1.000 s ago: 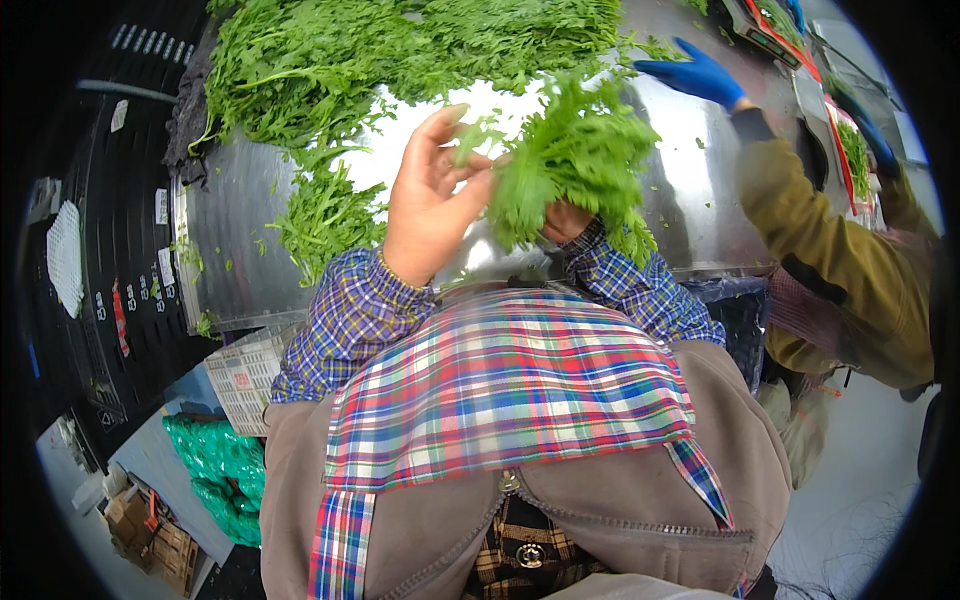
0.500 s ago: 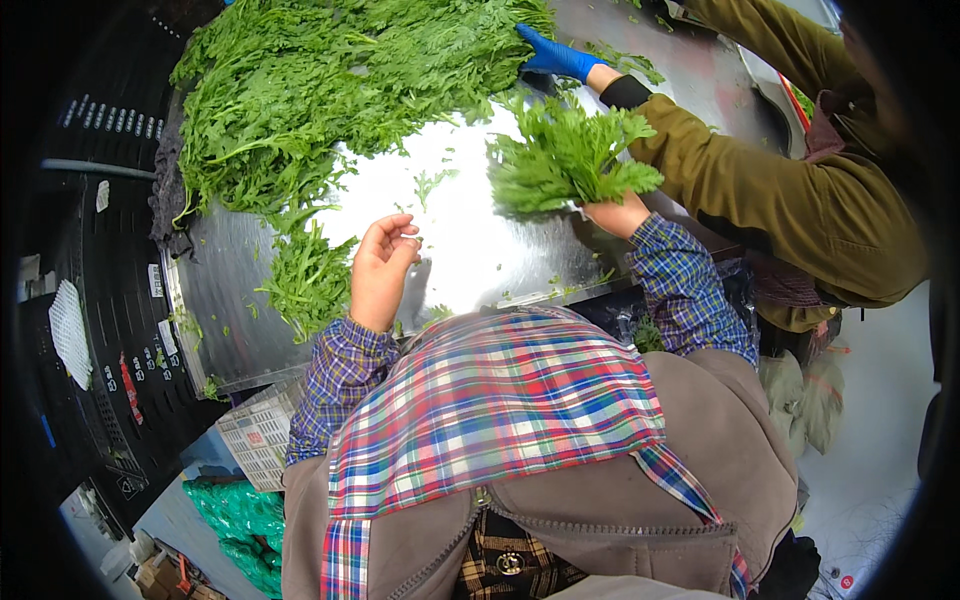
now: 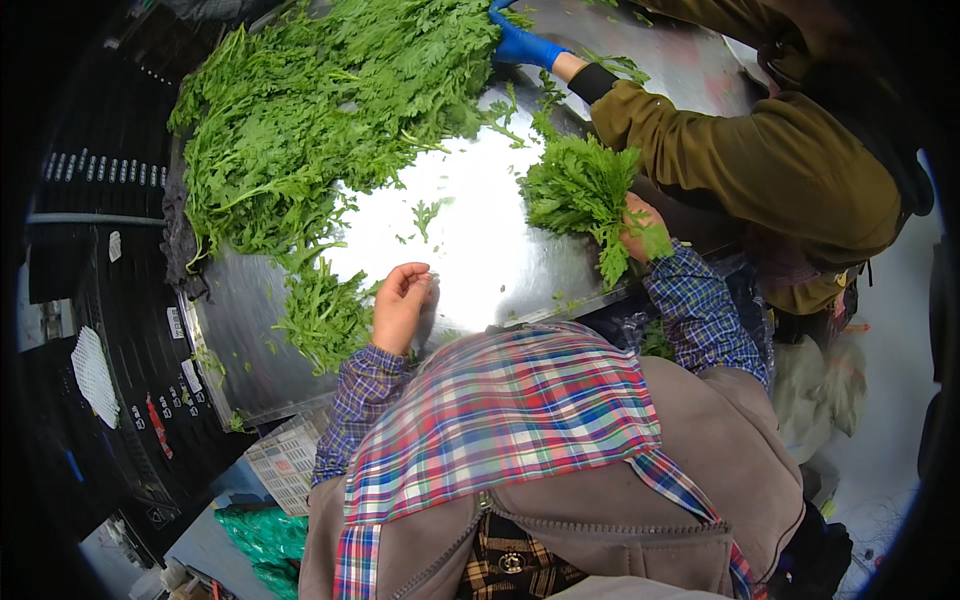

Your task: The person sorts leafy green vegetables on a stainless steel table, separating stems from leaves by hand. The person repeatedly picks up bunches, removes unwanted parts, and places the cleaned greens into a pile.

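Observation:
In my right hand is a bunch of leafy chrysanthemum greens, its stems closed in my fingers and its leaves pointing left over the metal tabletop. My left hand hovers at the near side of the table with thumb and fingertips drawn together; anything between them is too small to make out. Beside it lies a small clump of greens. A large heap of the same greens covers the far left of the table. Loose sprigs are scattered on the shiny metal.
At the right, a co-worker in an olive sleeve reaches across, a blue-gloved hand against the heap. Black crates stand along the left. A white basket and a green plastic bag sit below the table's left corner.
My right hand has brought the bunch lower and a little to the right, its leaves drooping more. My left hand's fingers have drawn closer together. The view has shifted slightly.

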Demonstrator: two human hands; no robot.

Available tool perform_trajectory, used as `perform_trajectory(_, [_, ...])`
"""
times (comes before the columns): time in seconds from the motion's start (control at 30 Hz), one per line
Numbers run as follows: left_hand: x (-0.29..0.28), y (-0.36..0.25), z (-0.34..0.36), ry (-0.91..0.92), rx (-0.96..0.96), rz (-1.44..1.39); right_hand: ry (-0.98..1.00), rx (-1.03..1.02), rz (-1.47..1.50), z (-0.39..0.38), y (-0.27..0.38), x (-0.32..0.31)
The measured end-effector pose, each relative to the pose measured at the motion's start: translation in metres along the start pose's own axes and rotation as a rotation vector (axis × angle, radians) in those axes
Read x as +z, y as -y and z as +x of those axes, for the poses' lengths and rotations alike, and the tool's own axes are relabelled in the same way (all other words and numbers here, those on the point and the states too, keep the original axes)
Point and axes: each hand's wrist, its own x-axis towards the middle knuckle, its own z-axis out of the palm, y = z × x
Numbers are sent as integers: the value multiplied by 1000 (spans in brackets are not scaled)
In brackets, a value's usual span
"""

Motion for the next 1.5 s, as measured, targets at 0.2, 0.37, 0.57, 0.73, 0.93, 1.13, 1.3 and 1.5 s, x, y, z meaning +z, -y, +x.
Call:
perform_trajectory(0.2, [2,10,5,61,-50,-31,109,44,56,10,15,-11])
perform_trajectory(0.37, [-1,16,12,71,-90,27,-99,192,734,13,19,-4])
perform_trajectory(0.57, [-1,13,14,100,-131,-23,-39,41,-26,19,33,-22])
perform_trajectory(0.73, [-1,11,15,60,-185,27,23,265,98,32,36,-28])
perform_trajectory(0.93, [-2,15,18,81,-206,-7,-100,340,32,35,-5,-36])
perform_trajectory(1.13, [-3,17,19,87,-207,-19,-416,458,149,49,-71,-69])
perform_trajectory(1.3, [-1,14,15,89,-213,7,-271,609,-247,25,-109,-99])
perform_trajectory(1.5, [0,12,10,86,-190,-10,356,990,-400,11,-92,-106])
